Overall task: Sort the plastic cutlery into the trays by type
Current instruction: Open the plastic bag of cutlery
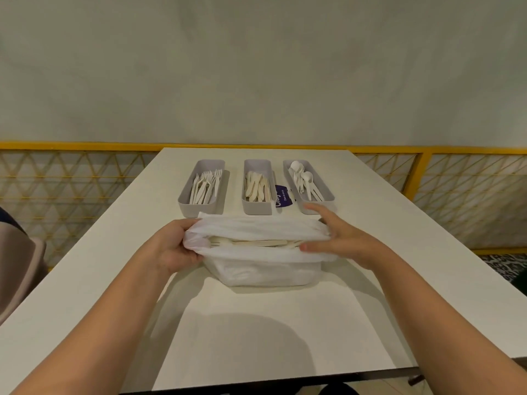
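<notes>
The left hand (174,246) gripped the bag (256,228) at its left rim. Unsorted cutlery (256,243) lay inside it, on the surface (256,323) before the fork tray (196,209), knife tray (256,208) and spoon tray (322,182). The right hand (339,238) pinched the right rim. Risk noted: overstretched film could tear or slip, spilling pieces.

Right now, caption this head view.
Left hand and right hand hold open a white plastic bag of cutlery before three grey trays.
</notes>
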